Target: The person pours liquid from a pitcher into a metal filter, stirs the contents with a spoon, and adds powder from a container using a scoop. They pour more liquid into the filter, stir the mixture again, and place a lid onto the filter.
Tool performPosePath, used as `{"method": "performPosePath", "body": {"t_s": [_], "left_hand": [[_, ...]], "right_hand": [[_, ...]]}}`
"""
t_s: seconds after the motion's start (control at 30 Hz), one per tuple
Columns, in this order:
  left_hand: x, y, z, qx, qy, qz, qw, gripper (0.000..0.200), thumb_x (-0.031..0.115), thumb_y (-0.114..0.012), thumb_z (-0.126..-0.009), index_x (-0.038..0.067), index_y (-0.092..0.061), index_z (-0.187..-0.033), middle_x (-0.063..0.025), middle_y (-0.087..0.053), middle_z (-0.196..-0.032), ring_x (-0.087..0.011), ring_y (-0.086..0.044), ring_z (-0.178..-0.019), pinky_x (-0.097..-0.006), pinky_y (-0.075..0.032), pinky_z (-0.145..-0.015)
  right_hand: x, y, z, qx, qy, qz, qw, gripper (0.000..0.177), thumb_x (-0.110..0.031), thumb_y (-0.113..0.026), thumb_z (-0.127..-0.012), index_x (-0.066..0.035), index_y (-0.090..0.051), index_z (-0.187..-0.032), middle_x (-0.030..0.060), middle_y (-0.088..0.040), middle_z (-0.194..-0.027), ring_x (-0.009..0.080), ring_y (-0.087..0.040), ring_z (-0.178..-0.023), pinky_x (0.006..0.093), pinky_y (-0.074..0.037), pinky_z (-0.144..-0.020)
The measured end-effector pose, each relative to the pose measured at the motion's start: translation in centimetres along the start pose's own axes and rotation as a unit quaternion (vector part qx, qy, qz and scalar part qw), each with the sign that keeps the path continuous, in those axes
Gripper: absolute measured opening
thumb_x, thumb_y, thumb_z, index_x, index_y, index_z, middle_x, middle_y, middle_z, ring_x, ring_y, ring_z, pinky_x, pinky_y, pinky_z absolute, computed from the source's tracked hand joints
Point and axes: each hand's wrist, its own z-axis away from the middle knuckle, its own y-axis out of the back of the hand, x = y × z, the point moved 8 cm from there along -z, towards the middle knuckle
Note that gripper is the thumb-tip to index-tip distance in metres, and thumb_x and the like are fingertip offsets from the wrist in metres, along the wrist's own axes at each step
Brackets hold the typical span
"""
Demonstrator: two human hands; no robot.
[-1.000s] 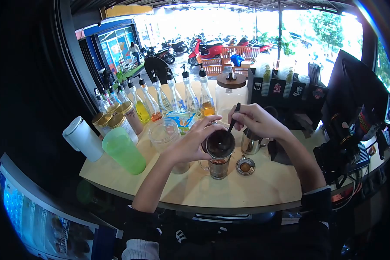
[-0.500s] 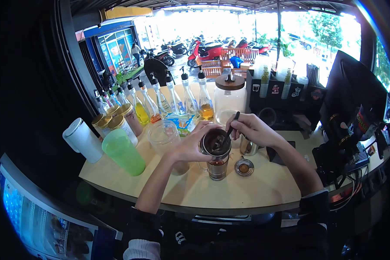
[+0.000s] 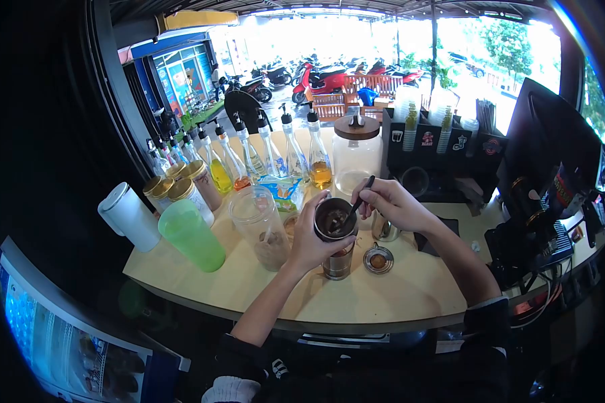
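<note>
My left hand [image 3: 310, 236] is wrapped around a dark-mouthed metal cup [image 3: 321, 232], its opening facing up toward me. In my right hand [image 3: 393, 201] is a black-handled spoon [image 3: 361, 198], slanting down into the cup; the contents look dark, with a few pale bits, and the spoon's tip is hard to make out. Under the cup stands a glass mug [image 3: 338, 266] with brown liquid, partly hidden by my left hand. To its right lies a small metal strainer [image 3: 378, 258] with something brown in it. A steel pitcher [image 3: 385, 230] is behind, below my right hand.
Left of my hands are a clear canister [image 3: 270, 245] with brown contents, a green tumbler [image 3: 191, 238] and a white pitcher [image 3: 129, 216]. Pump bottles [image 3: 274, 156] line the back beside a wooden-lidded glass jar [image 3: 357, 154]. A black cup holder [image 3: 444, 141] and monitor [image 3: 551, 141] stand at right.
My left hand has shifted its grip from the cup's far left side to its front left, and the forearm has swung right. The cup is a little more upright. My right hand barely moved.
</note>
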Motion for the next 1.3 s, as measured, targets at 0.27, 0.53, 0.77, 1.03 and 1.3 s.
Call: {"method": "performPosePath", "body": {"t_s": [0.27,0.53,0.77,1.03,1.3], "left_hand": [[0.0,0.0,0.4,0.016,0.009,-0.005,1.000,0.089,0.023,-0.090,-0.058,0.002,-0.043,-0.130,-0.0134,-0.052,-0.123,-0.0228,-0.055,-0.115,-0.0353,-0.044,-0.101],[1.2,1.0,-0.2,-0.038,-0.034,-0.004,0.999,0.087,0.021,-0.090,-0.055,0.004,-0.046,-0.128,-0.0102,-0.053,-0.122,-0.0215,-0.055,-0.115,-0.0348,-0.044,-0.100],[1.6,1.3,-1.0,-0.119,-0.030,0.031,0.992,0.085,0.010,-0.086,-0.056,0.007,-0.046,-0.130,-0.0083,-0.053,-0.126,-0.0200,-0.053,-0.117,-0.0339,-0.041,-0.103],[2.0,1.7,-1.2,-0.139,-0.018,0.041,0.989,0.088,0.016,-0.086,-0.054,0.011,-0.046,-0.132,-0.0069,-0.055,-0.127,-0.0232,-0.051,-0.121,-0.0424,-0.027,-0.110],[2.1,1.7,-1.6,-0.157,-0.036,0.057,0.985,0.088,0.022,-0.086,-0.054,0.016,-0.046,-0.132,-0.0049,-0.056,-0.130,-0.0267,-0.051,-0.123,-0.0515,-0.013,-0.116]], "right_hand": [[0.0,-0.2,0.4,0.004,0.007,-0.001,1.000,0.023,-0.014,-0.043,-0.101,0.001,-0.060,-0.100,0.0018,-0.060,-0.079,0.0067,-0.058,-0.074,0.0233,-0.048,-0.070],[-0.8,1.7,0.9,0.081,0.021,0.006,0.997,0.024,-0.013,-0.043,-0.100,0.004,-0.059,-0.097,0.0048,-0.061,-0.077,0.0079,-0.058,-0.072,0.0247,-0.049,-0.068],[-0.8,1.4,1.1,0.070,0.011,0.010,0.997,0.023,-0.014,-0.044,-0.100,0.003,-0.059,-0.100,0.0047,-0.062,-0.077,0.0071,-0.058,-0.071,0.0242,-0.049,-0.068],[-1.7,0.8,1.7,0.126,0.046,0.010,0.991,0.021,-0.012,-0.044,-0.100,0.003,-0.060,-0.099,0.0042,-0.062,-0.077,0.0063,-0.059,-0.073,0.0226,-0.050,-0.067],[-1.8,0.7,1.2,0.082,0.031,0.034,0.996,0.022,-0.012,-0.041,-0.101,0.002,-0.058,-0.100,0.0028,-0.060,-0.079,0.0052,-0.056,-0.073,0.0217,-0.047,-0.069]]}}
